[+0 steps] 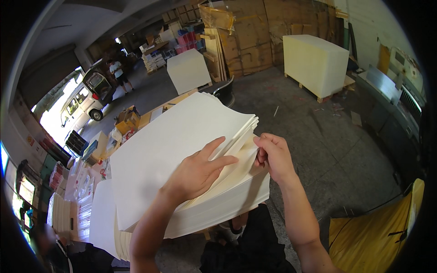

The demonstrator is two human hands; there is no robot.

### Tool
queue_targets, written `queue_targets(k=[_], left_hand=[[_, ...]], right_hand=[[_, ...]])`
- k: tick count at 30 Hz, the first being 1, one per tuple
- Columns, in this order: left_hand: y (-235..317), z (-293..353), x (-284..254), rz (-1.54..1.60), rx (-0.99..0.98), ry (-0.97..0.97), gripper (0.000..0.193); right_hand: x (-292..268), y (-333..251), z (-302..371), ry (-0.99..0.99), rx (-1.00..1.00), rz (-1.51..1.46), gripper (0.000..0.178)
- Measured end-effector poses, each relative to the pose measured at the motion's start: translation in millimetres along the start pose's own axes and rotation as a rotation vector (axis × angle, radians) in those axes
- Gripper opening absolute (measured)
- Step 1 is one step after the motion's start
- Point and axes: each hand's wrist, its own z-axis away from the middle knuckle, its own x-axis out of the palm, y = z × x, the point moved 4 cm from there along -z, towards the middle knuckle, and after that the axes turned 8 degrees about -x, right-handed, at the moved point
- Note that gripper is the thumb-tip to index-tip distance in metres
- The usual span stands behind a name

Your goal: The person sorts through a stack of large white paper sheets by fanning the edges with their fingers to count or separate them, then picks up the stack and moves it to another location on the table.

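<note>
A tall stack of large white paper sheets [159,132] lies before me, its upper layers fanned and lifted at the right edge. My left hand [198,174] rests open on the top sheets near that edge, fingers spread. At the stack's right corner, my right hand [274,157] is closed, thumb and fingers pinching the edge of the cream-white sheets [246,152] under the lifted layers. How many sheets it pinches I cannot make out. Below, the thick lower part of the stack [227,214] shows its layered side.
Another white stack [102,223] adjoins at the left, near plastic-wrapped bundles [84,209]. Two big white blocks on pallets [314,63] [187,73] stand farther off. Yellow sheeting [373,232] is at lower right. A person [117,73] stands by a van [82,104]; another person [48,245] is at lower left.
</note>
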Motion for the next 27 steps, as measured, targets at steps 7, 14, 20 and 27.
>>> queue_targets(k=[7,14,20,27], left_hand=[[1.2,3.4,1.7,-0.013,-0.035,0.037,0.057],[-6.0,0.9,1.6,-0.006,-0.004,-0.004,0.046],[2.0,1.8,1.4,0.050,0.004,0.055,0.036],[0.8,5.5,3.1,-0.076,0.053,0.071,0.045]], right_hand=[[3.2,-2.9,3.3,0.020,0.069,-0.076,0.039],[-3.5,1.5,5.0,0.037,0.025,-0.026,0.041],[-3.5,8.5,3.6,0.041,-0.057,0.210,0.039],[3.3,-0.5,3.3,0.030,0.067,-0.144,0.038]])
